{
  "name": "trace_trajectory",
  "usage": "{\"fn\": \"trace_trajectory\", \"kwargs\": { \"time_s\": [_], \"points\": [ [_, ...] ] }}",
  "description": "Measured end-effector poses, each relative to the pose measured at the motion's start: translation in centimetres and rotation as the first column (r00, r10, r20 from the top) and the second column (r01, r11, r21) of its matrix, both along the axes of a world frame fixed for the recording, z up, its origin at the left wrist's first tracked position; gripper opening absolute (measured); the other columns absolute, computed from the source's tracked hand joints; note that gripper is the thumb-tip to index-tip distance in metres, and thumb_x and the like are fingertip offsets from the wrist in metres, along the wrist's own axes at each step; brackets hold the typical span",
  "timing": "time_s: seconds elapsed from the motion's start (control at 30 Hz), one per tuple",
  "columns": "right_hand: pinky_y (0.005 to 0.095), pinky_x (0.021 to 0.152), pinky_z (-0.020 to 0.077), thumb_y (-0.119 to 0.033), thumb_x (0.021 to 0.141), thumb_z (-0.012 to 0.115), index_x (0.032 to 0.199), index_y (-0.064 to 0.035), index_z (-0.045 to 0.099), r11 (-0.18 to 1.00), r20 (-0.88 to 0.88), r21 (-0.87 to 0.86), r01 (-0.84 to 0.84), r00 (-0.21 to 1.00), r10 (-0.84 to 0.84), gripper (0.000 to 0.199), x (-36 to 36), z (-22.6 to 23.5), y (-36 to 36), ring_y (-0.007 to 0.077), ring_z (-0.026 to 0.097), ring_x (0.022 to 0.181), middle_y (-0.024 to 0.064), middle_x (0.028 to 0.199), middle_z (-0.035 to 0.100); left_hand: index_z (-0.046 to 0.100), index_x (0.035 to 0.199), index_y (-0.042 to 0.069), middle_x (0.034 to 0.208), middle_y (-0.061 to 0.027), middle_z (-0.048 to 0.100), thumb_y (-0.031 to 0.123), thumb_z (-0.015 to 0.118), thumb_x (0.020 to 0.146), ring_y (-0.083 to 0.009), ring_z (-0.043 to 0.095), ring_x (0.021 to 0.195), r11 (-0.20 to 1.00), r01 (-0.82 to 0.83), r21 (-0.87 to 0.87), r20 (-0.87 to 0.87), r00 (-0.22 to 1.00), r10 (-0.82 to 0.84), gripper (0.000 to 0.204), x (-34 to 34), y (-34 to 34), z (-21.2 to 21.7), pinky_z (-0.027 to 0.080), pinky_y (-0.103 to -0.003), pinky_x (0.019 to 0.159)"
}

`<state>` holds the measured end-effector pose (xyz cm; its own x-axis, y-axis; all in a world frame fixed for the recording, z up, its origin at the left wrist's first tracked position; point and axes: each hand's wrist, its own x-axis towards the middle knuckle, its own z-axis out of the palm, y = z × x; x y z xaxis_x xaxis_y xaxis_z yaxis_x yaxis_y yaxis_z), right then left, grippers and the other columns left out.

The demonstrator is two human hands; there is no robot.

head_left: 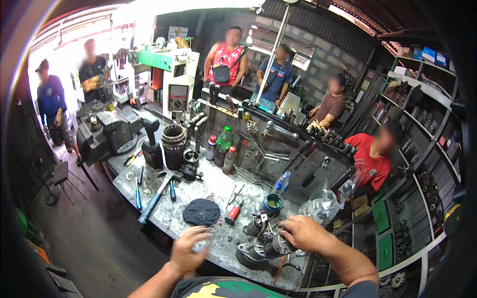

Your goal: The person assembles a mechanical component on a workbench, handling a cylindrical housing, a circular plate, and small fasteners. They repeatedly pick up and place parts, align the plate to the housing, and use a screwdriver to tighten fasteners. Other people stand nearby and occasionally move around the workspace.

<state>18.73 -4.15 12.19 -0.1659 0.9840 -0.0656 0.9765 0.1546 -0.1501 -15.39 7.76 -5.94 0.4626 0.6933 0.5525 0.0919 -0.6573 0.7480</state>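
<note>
A dark metal starter motor lies at the near right of the metal workbench. My right hand is curled round its right end, the fingertips partly hidden behind the housing. My left hand hovers over the bench's near edge, slightly blurred, with its fingers apart and nothing in it. Just beyond it lies a crumpled black cloth. A red-and-black small bottle rests between the cloth and the motor. Behind the motor stands an open tub of greenish grease.
A hammer and screwdrivers lie at the bench's left, near a cordless impact wrench. Bottles stand before a panel hung with wrenches. A bench vise is at far left. Several people stand beyond; one in red is at right.
</note>
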Motion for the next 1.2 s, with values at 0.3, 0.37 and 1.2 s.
{"fn": "trace_trajectory", "kwargs": {
  "time_s": [0.3, 0.37, 1.2],
  "points": [
    [0.0495, 0.089, 0.0595, -0.017, 0.099, 0.075, 0.109, -0.0011, 0.074, 0.969, -0.07, 0.195, 0.153, 0.987, -0.142, 0.019, 1.6, -2.1, -4.6, 0.0419, 0.071, 0.098, 0.0192, 0.107, 0.072, 0.078, 0.112, 0.005, 0.13, -0.0156, 0.069, 0.031, 0.087, 0.093, -0.0377, 0.064, 0.126, 0.817, 0.514, 0.26, -0.115, 0.857, -0.502, 0.034, 16.7, -3.2, 7.9, 0.051, -0.05, 0.109],
    [0.0509, 0.087, 0.0594, -0.017, 0.098, 0.075, 0.11, -0.0016, 0.074, 0.964, -0.092, 0.224, 0.142, 0.988, -0.124, 0.019, 2.0, -2.3, -4.9, 0.0431, 0.072, 0.096, 0.0198, 0.105, 0.071, 0.078, 0.108, 0.005, 0.127, -0.0153, 0.069, 0.031, 0.087, 0.093, -0.0366, 0.065, 0.124, 0.831, 0.527, 0.176, -0.122, 0.85, -0.513, 0.032, 17.2, -3.4, 7.6, 0.053, -0.049, 0.107],
    [0.0549, 0.085, 0.0617, -0.039, 0.106, 0.061, 0.095, -0.0035, 0.075, 0.986, 0.198, 0.002, 0.166, 0.966, -0.163, 0.04, 3.0, -0.8, -2.9, 0.0432, 0.077, 0.095, 0.0208, 0.096, 0.078, 0.078, 0.104, 0.007, 0.119, -0.0142, 0.066, 0.02, 0.078, 0.096, -0.0377, 0.062, 0.118, 0.822, 0.569, 0.038, -0.176, 0.813, -0.555, 0.015, 17.1, -2.8, 8.5, 0.05, -0.049, 0.106]
  ]
}}
